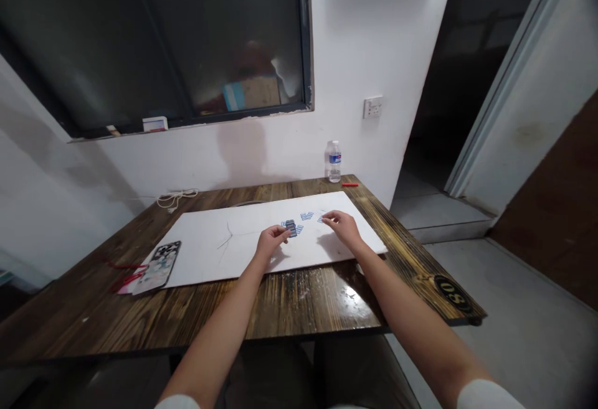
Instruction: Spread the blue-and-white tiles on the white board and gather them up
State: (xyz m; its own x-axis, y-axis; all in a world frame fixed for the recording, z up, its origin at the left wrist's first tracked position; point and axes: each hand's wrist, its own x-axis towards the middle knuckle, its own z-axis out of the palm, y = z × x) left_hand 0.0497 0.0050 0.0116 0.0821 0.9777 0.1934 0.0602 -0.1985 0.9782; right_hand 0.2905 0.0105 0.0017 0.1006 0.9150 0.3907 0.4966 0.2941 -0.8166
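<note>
A large white board (210, 247) lies on the wooden table. Near its middle my left hand (272, 240) holds a small dark, striped piece (291, 228) between thumb and fingers. Farther right, my right hand (343, 226) is pinched at a small blue-and-white piece (320, 219); whether it grips or only touches it is too small to tell. Between the hands lie more blue-lined pieces (306, 216) on the board. Thin dark lines (226, 239) mark the board's left half.
A patterned phone (159, 267) with red cord (126, 277) lies at the board's left end. White cable (176, 197), a water bottle (334, 163) and a red pen (350, 185) are along the table's back. A round number plate (452, 293) marks the right front corner.
</note>
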